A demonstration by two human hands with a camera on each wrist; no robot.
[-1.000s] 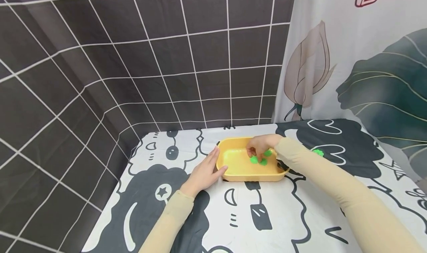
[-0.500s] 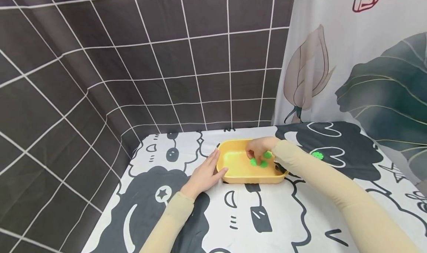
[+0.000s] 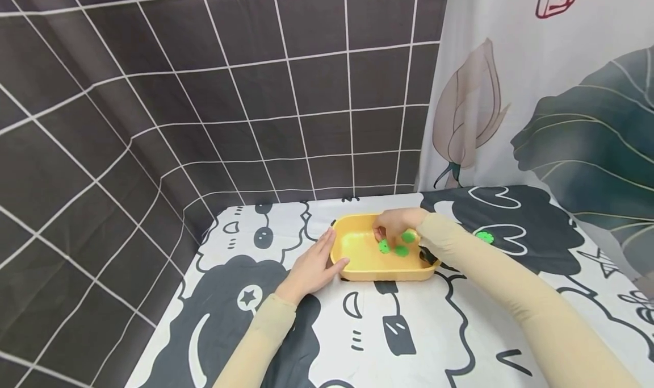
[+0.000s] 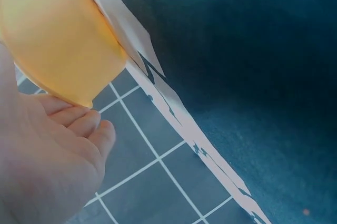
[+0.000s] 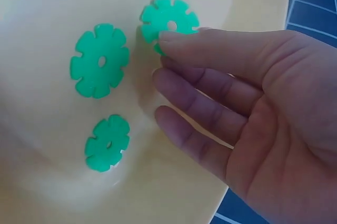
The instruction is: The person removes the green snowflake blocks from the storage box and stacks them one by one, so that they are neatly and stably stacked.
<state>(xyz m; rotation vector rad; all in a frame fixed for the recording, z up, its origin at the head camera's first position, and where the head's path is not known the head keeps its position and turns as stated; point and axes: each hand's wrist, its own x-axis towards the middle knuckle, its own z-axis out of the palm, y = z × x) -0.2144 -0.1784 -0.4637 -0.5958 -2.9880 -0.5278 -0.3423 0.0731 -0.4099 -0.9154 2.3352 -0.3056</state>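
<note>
Green notched disc (image 5: 163,16): inside yellow tray (image 3: 360,261), apparently pinched by thumb and forefinger of right hand (image 3: 395,225), with left hand (image 3: 313,266) against the rim, thumb spread. Probably being gripped or placed; next, calls for lifting or clean release.

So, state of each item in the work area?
Yellow oblong plastic tray: upright, on black-and-white printed cloth.
Right hand: inside tray, apparently pinching one green notched plastic disc.
Two other green notched discs: in tray, unheld.
Fourth green notched disc: on cloth, outside tray.
Left hand: fingers straight, against tray.
</note>
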